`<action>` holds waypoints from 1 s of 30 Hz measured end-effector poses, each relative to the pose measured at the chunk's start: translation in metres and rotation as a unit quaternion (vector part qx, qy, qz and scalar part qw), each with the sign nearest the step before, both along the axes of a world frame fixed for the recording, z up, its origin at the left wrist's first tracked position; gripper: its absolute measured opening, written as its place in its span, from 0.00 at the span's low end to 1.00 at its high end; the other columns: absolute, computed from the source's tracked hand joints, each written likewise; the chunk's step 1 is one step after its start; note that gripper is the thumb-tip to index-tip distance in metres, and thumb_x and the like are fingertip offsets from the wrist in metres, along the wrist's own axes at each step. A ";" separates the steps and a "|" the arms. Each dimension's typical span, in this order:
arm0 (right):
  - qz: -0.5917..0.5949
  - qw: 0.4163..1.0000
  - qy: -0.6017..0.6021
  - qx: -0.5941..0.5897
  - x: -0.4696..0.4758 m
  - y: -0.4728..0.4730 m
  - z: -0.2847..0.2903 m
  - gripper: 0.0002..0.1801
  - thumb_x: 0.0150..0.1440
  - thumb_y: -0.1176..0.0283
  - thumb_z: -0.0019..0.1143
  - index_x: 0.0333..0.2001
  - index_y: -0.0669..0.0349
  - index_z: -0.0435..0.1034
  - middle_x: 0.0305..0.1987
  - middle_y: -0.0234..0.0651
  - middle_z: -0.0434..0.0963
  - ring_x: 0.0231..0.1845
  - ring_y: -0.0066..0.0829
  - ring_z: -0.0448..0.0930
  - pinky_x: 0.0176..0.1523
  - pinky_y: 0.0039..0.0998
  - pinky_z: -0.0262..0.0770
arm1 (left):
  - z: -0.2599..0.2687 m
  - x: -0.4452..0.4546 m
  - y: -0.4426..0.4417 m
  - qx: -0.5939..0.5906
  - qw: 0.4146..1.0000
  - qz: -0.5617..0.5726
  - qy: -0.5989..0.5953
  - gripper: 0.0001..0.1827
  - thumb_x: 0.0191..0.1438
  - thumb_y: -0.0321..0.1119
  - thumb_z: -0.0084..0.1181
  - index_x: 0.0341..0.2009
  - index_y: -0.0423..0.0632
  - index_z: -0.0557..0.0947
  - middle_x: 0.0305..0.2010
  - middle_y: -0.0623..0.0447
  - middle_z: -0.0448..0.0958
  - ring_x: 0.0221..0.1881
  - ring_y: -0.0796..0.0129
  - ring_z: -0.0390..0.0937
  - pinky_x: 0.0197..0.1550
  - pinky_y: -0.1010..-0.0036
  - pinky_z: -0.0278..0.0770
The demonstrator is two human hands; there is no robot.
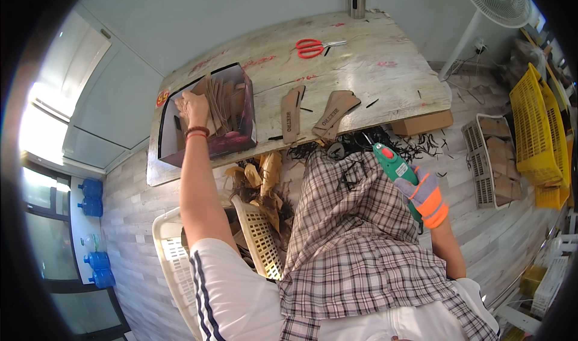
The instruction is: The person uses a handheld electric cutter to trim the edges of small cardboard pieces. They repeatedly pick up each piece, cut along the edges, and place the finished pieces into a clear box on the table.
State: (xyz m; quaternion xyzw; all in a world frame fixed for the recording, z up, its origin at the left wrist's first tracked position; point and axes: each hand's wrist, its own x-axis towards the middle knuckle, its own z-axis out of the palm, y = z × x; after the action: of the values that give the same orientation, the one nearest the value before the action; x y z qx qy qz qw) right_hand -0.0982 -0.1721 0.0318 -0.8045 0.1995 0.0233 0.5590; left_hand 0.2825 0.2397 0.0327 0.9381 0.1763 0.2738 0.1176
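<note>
My bare left hand (193, 108) reaches into an open cardboard box (250, 115) at the table's left end, its fingers at the upright brown flat pieces (218, 99) packed there; whether it grips one cannot be told. In a purple and orange glove, my right hand (422, 194) is closed around a green electric hand tool (393, 162) with a red button and a thin metal tip, held beyond the table's front edge above my lap. Between the hands, two small groups of brown flat pieces (290, 115), (333, 110) with printed lettering lie near the table's edge.
Red-handled scissors (310, 48) lie on the worn wooden table (361, 65), with a steel flask (356, 0) at its back. Black scraps (420, 143) litter the floor beneath. White baskets (259, 232), (479, 160) stand on both sides, yellow crates (537, 133) and a fan (496, 2) at the right.
</note>
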 end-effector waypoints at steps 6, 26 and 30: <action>-0.040 0.997 0.037 0.052 -0.003 -0.006 -0.014 0.26 0.47 0.64 0.64 0.45 0.69 0.67 0.28 0.30 0.76 0.24 0.15 0.72 0.26 0.21 0.69 | -0.028 -0.052 -0.121 0.169 0.938 -0.296 -0.054 0.12 0.46 0.34 0.56 0.34 0.42 0.76 0.44 0.44 0.70 0.49 0.51 0.66 0.46 0.59 0.66; -0.059 0.982 -0.073 0.163 0.017 0.018 0.008 0.23 0.48 0.64 0.65 0.43 0.64 0.68 0.27 0.27 0.74 0.22 0.12 0.69 0.24 0.17 0.65 | 0.000 -0.209 -0.235 -0.764 0.526 -0.371 -0.046 0.03 0.51 0.24 0.57 0.26 0.44 0.78 0.26 0.58 0.76 0.24 0.80 0.70 0.27 0.84 0.64; -0.052 0.985 -0.084 0.142 0.010 0.013 0.012 0.25 0.47 0.66 0.66 0.45 0.66 0.67 0.31 0.29 0.77 0.28 0.12 0.72 0.28 0.15 0.69 | 0.013 -0.239 -0.259 -0.797 0.510 -0.325 -0.011 0.05 0.50 0.24 0.58 0.24 0.46 0.78 0.25 0.59 0.77 0.23 0.81 0.69 0.26 0.85 0.63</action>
State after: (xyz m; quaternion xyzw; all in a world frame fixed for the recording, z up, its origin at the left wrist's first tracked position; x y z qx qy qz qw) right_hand -0.0881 -0.1587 0.0436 -0.7045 0.1881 -0.0449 0.6828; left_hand 0.0432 -0.0189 0.0455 0.4385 0.0015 -0.0285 0.8983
